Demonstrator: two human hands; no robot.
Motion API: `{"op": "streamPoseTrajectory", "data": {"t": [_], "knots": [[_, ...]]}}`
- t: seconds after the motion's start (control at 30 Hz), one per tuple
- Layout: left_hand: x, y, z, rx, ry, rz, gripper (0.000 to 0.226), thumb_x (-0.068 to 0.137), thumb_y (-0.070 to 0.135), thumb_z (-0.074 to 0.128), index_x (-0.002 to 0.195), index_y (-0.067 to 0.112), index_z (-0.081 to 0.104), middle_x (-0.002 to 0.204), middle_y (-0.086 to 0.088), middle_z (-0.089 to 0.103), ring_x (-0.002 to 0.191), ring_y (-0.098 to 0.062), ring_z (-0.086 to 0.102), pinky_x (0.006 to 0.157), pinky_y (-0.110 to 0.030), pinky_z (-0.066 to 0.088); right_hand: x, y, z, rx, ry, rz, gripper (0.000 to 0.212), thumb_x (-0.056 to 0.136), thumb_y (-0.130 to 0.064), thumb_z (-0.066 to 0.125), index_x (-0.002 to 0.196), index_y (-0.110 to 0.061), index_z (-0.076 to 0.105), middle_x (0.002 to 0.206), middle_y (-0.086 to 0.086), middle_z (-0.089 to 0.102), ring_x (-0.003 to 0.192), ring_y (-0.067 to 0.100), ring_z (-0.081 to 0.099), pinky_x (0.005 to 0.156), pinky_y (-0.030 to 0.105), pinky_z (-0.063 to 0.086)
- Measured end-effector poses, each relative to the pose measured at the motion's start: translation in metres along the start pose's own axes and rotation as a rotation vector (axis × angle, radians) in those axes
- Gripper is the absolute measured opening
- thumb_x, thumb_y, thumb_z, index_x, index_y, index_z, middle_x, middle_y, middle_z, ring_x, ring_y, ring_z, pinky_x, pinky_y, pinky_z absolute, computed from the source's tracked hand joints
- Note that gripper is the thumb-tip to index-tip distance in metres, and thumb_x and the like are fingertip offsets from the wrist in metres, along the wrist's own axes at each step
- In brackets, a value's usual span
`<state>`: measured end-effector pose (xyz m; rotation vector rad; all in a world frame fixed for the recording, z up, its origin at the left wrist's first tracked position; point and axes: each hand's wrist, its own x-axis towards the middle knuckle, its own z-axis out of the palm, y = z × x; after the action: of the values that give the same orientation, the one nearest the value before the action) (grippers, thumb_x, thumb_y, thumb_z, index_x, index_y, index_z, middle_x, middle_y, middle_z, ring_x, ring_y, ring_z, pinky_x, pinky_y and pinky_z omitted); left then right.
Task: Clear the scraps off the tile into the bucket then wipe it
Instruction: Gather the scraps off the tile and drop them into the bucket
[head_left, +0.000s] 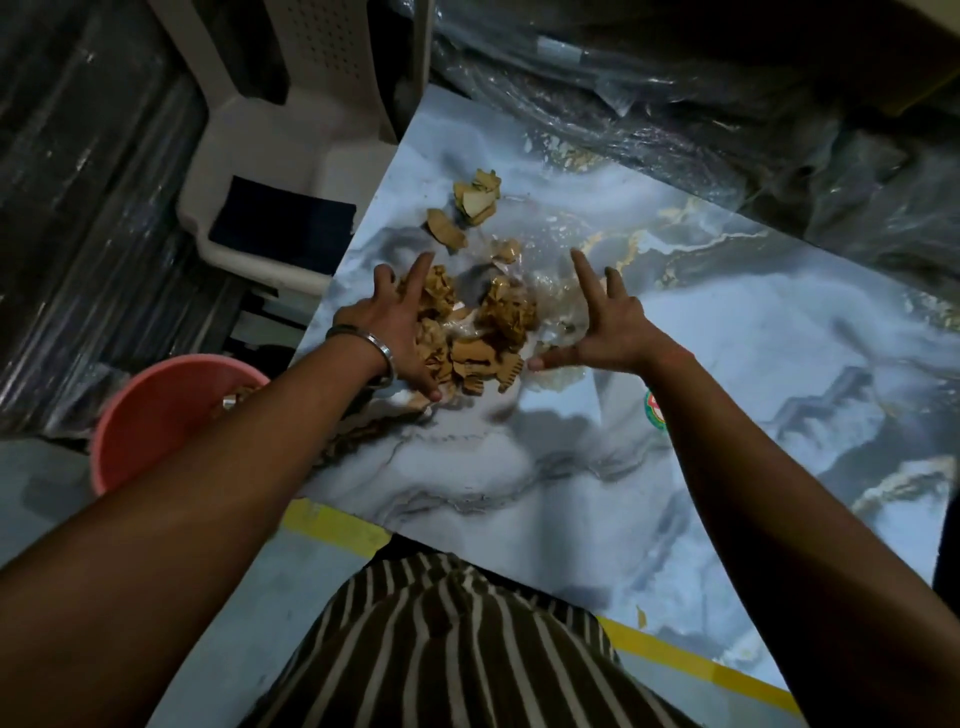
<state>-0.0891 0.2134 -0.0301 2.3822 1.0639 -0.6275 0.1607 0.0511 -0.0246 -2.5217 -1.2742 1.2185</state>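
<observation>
Scraps (467, 332) heaped mid-tile (727, 415), flanked by left hand (402, 332) and right hand (602, 327), fingers spread, nothing grasped. Smaller cluster (475, 205) lies beyond. Bucket (150, 410) partly filled, beside tile. Wiping judged not yet started.

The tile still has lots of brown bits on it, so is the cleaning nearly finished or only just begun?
Early on. Done: a few scraps already lie in the pink bucket. In hand: the left hand rests on the main scrap pile and the open right hand flanks it, gathering. Left: the smaller pieces farther up the marble tile, then wiping it; no wiping cloth is in either hand.
</observation>
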Motion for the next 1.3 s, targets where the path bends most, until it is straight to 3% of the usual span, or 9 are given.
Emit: {"op": "streamPoseTrajectory", "data": {"t": [0.1, 0.23, 0.4, 0.53, 0.7, 0.87, 0.97, 1.1, 1.3], "knots": [[0.001, 0.004, 0.003, 0.036, -0.003, 0.009, 0.178, 0.021, 0.073, 0.09, 0.145, 0.045, -0.034, 0.162, -0.021, -0.001, 0.125, -0.047, 0.055, 0.086, -0.058, 0.056, 0.002, -0.002, 0.011, -0.091, -0.009, -0.025, 0.177, 0.027, -0.084, 0.09, 0.148, -0.056, -0.035, 0.169, 0.03, -0.005, 0.154, 0.057, 0.004, 0.119, 0.072, 0.023], [0.0, 0.02, 0.01, 0.071, 0.007, 0.027, 0.176, 0.026, 0.067, 0.093, 0.144, 0.045, -0.035, 0.163, -0.021, -0.004, 0.12, -0.051, 0.056, 0.087, -0.061, 0.055, 0.01, -0.017, 0.028, -0.124, 0.003, -0.098, 0.183, 0.022, -0.072, 0.098, 0.152, -0.055, -0.03, 0.164, 0.032, 0.004, 0.146, 0.061, 0.018, 0.112, 0.076, 0.033], [0.002, 0.038, 0.024, -0.024, 0.04, 0.059, 0.174, 0.025, 0.059, 0.097, 0.149, 0.045, -0.025, 0.153, -0.022, 0.01, 0.119, -0.053, 0.051, 0.091, -0.058, 0.055, 0.012, -0.033, 0.056, -0.044, 0.086, -0.144, 0.167, 0.036, -0.051, 0.105, 0.163, -0.048, -0.004, 0.155, 0.03, 0.012, 0.133, 0.058, 0.038, 0.108, 0.064, 0.044], [0.004, 0.045, 0.034, -0.118, 0.095, 0.079, 0.169, 0.03, 0.053, 0.099, 0.152, 0.041, -0.018, 0.152, -0.025, 0.009, 0.121, -0.053, 0.051, 0.099, -0.055, 0.051, 0.013, -0.033, 0.076, 0.1, 0.183, -0.182, 0.15, 0.04, -0.044, 0.104, 0.162, -0.046, 0.016, 0.141, 0.022, 0.026, 0.119, 0.052, 0.051, 0.106, 0.057, 0.051], [0.012, 0.046, 0.048, -0.267, 0.179, 0.11, 0.138, 0.047, 0.05, 0.093, 0.153, 0.041, 0.006, 0.149, -0.021, 0.015, 0.108, -0.052, 0.06, 0.096, -0.053, 0.054, 0.009, -0.036, 0.086, 0.286, 0.252, -0.22, 0.122, 0.052, -0.031, 0.102, 0.155, -0.031, 0.038, 0.141, 0.018, 0.029, 0.124, 0.044, 0.055, 0.112, 0.044, 0.051], [0.013, 0.052, 0.051, -0.419, 0.184, 0.115, 0.108, 0.06, 0.035, 0.089, 0.145, 0.045, 0.024, 0.139, -0.018, 0.03, 0.108, -0.046, 0.062, 0.098, -0.04, 0.053, 0.005, -0.032, 0.087, 0.4, 0.285, -0.248, 0.105, 0.06, -0.023, 0.099, 0.149, -0.028, 0.044, 0.136, 0.015, 0.035, 0.125, 0.032, 0.051, 0.108, 0.022, 0.044], [0.012, 0.057, 0.049, -0.475, 0.198, 0.137, 0.104, 0.061, 0.029, 0.088, 0.143, 0.046, 0.027, 0.136, -0.016, 0.034, 0.113, -0.043, 0.06, 0.101, -0.038, 0.052, 0.003, -0.028, 0.084, 0.423, 0.317, -0.273, 0.099, 0.062, -0.02, 0.096, 0.147, -0.028, 0.045, 0.132, 0.015, 0.039, 0.122, 0.029, 0.052, 0.102, 0.016, 0.044], [0.008, 0.068, 0.039, -0.514, 0.234, 0.167, 0.1, 0.062, 0.028, 0.088, 0.146, 0.041, 0.033, 0.138, -0.016, 0.033, 0.116, -0.04, 0.059, 0.104, -0.038, 0.05, -0.002, -0.022, 0.073, 0.43, 0.357, -0.306, 0.095, 0.062, -0.014, 0.095, 0.144, -0.025, 0.048, 0.13, 0.014, 0.04, 0.118, 0.022, 0.05, 0.092, -0.003, 0.037], [0.0, 0.082, 0.026, -0.527, 0.296, 0.219, 0.1, 0.064, 0.03, 0.089, 0.148, 0.033, 0.036, 0.136, -0.016, 0.035, 0.118, -0.037, 0.058, 0.102, -0.028, 0.044, -0.01, -0.015, 0.055, 0.443, 0.376, -0.324, 0.094, 0.061, -0.01, 0.096, 0.142, -0.025, 0.05, 0.131, 0.013, 0.04, 0.112, 0.016, 0.051, 0.088, -0.006, 0.037]]}}
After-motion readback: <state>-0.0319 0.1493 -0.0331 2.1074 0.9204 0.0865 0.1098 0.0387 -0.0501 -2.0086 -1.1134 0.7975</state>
